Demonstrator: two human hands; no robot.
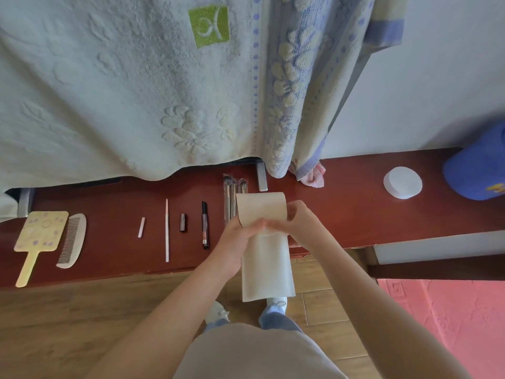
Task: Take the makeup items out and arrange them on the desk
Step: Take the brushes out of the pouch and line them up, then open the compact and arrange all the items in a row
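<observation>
Towels [142, 86]: pale, hung above the desk, covering its back edge.
Desk [355, 209]: dark red wood.
Pouch [266, 266]: white, flap [261, 207] folded up, held over the desk's front edge; body hangs below it.
Left hand [236, 239]: closed on the pouch's left side.
Right hand [299, 222]: fingers pinching the pouch at the flap fold.
Cap [478, 170]: blue, far right.
Mirror [39, 236], comb [71, 239]: far left, side by side.
Round pad [402, 182]: white, right.
Brushes [231, 195]: wrapped, behind the pouch.
Stick [167, 229], pen [205, 224], lipstick [183, 222], small tube [141, 227]: in a row, apart.
</observation>
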